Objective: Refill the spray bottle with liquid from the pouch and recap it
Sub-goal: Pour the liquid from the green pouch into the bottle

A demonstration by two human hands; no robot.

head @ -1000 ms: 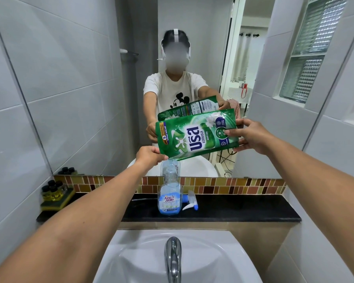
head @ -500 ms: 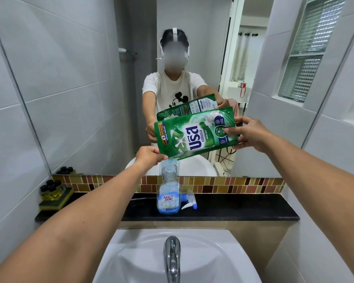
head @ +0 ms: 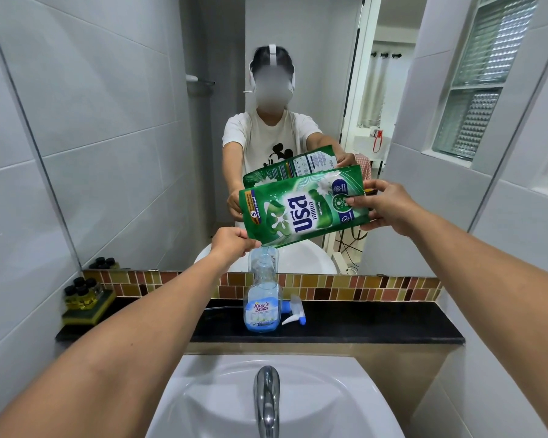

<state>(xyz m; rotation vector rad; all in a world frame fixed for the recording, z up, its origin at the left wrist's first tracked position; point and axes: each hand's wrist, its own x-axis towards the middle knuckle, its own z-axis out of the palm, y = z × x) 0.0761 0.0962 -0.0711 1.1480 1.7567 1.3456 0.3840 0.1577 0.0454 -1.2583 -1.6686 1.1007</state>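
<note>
A green refill pouch [head: 304, 210] is tipped sideways above the clear spray bottle [head: 262, 298], its lower left corner right over the bottle's open neck. My left hand [head: 231, 245] pinches that lower corner. My right hand [head: 383, 210] grips the pouch's raised right end. The uncapped bottle stands upright on the black ledge [head: 377, 324] with pale blue liquid in its lower part. Its white and blue spray head [head: 293, 311] lies on the ledge just right of the bottle.
A mirror [head: 298, 121] behind the ledge reflects the person and the pouch. Small dark-capped bottles on a yellow-green sponge [head: 84, 300] sit at the ledge's left end. A white basin [head: 222, 403] with a chrome tap [head: 266, 396] lies below.
The pouch has stayed tipped over the bottle with both hands holding it; its position barely shifts. The liquid level in the bottle looks about the same.
</note>
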